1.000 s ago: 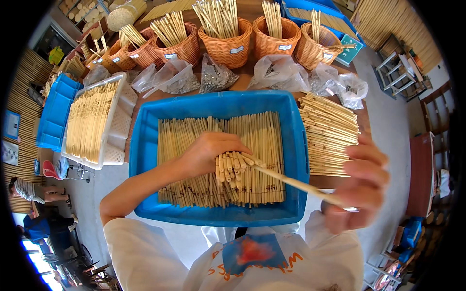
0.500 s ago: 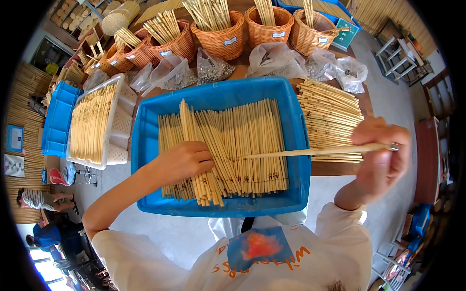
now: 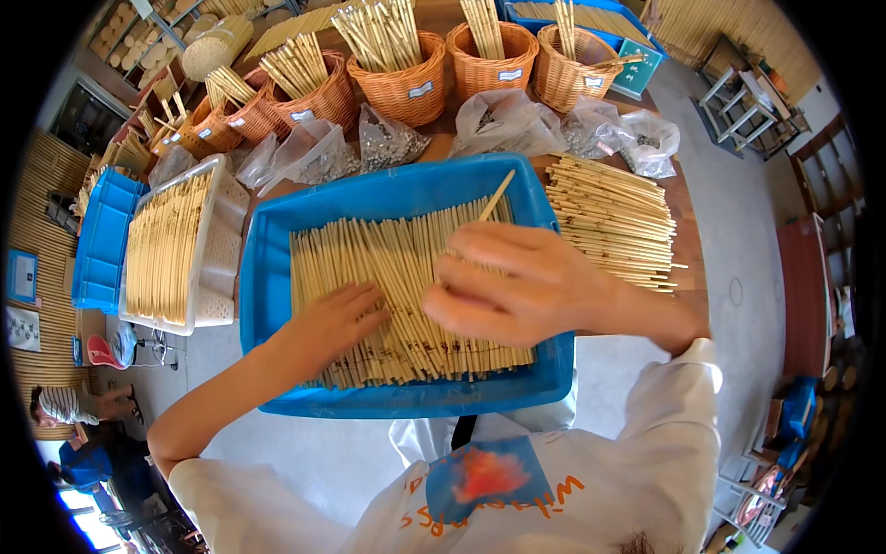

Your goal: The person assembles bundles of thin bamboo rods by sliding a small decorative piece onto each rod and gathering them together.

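A blue plastic tub (image 3: 406,401) in front of me holds a dense layer of thin bamboo sticks (image 3: 397,249), mostly lined up lengthwise. My left hand (image 3: 340,319) lies over the sticks at the tub's left side, fingers stretched out, gripping none of them. Above the right part of the tub, my right hand (image 3: 521,282) is closed around a single bamboo stick (image 3: 498,194). That stick's upper end pokes out past my fingers toward the far rim; the rest is hidden by the hand, which is slightly blurred.
Bamboo sticks lie in a pile (image 3: 614,222) right of the tub. A white crate (image 3: 214,268) of sticks stands left, beside a blue crate (image 3: 106,235). Wicker baskets (image 3: 406,85) and plastic bags of small metal parts (image 3: 392,143) line the back. Other people (image 3: 78,403) are far left.
My right hand has swung in from the right, over the tub, with its stick now tilted up. The left hand has let go of a bunch of sticks, which now lie among the others.
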Available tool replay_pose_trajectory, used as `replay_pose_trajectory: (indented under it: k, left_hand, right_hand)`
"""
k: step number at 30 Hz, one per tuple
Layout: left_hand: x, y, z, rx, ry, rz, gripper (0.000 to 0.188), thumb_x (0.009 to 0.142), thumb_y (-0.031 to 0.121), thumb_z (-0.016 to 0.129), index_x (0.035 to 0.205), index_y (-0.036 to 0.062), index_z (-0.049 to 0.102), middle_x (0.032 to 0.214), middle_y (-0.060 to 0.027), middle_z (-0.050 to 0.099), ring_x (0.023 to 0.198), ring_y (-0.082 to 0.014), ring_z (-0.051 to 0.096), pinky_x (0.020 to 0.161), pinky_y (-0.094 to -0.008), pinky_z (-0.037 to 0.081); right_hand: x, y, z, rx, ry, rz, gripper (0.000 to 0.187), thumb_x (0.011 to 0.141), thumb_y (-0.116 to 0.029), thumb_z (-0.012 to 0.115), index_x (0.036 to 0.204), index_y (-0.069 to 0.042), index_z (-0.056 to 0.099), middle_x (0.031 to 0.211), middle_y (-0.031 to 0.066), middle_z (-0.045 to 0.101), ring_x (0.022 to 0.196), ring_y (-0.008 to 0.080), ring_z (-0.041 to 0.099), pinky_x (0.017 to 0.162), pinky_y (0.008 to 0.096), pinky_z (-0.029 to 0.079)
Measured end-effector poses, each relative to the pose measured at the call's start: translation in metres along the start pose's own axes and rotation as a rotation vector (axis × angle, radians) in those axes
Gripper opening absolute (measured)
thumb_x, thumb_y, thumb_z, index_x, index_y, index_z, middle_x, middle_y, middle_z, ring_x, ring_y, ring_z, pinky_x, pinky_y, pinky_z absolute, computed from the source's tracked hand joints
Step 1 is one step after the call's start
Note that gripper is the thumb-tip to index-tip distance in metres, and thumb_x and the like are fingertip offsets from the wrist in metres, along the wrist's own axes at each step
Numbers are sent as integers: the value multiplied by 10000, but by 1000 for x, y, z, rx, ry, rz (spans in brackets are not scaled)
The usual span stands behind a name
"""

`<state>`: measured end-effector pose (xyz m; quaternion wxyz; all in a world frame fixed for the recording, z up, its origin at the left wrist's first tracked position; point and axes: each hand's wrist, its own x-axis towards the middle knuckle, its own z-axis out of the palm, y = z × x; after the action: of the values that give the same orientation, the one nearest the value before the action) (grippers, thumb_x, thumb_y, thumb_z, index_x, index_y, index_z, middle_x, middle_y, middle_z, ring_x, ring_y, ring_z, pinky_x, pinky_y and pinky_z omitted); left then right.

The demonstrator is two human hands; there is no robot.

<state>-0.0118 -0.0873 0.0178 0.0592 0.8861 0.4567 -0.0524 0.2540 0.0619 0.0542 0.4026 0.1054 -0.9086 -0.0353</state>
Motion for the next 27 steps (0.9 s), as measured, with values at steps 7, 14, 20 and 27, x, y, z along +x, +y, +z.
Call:
replay_pose_trajectory:
  k: [7,14,20,27]
  left_hand:
    - [45,-11,18,-95,109,15,405,852,65,598,1252,5,605,1386,-176,577,1355,-334,510,1138,-433,426]
    - [84,-11,54,-37,234,193,475,894,97,561,1355,-18,553,1475,-163,521,1373,-311,497,1155,-430,410]
    - [62,-18,78,-31,137,182,481,909,108,549,1375,-8,544,1480,-155,516,1411,-308,461,1198,-457,364]
    - [38,-22,68,-30,81,165,463,911,116,550,1364,22,572,1464,-140,541,1405,-299,474,1215,-458,349]
  right_hand:
    - [-17,2,32,-12,-190,-278,173,827,-172,658,948,-60,604,794,14,555,740,170,616,638,269,519]
    - [-27,-25,23,-94,-226,-331,202,866,-223,642,953,-42,621,884,117,635,714,218,632,641,301,545]
    - [-48,-44,12,-120,-556,-338,249,885,-231,630,976,0,632,875,176,669,705,260,683,649,338,582]
    - [-51,-41,12,55,-625,-492,268,863,-240,643,937,17,641,810,157,673,701,252,710,631,345,597]
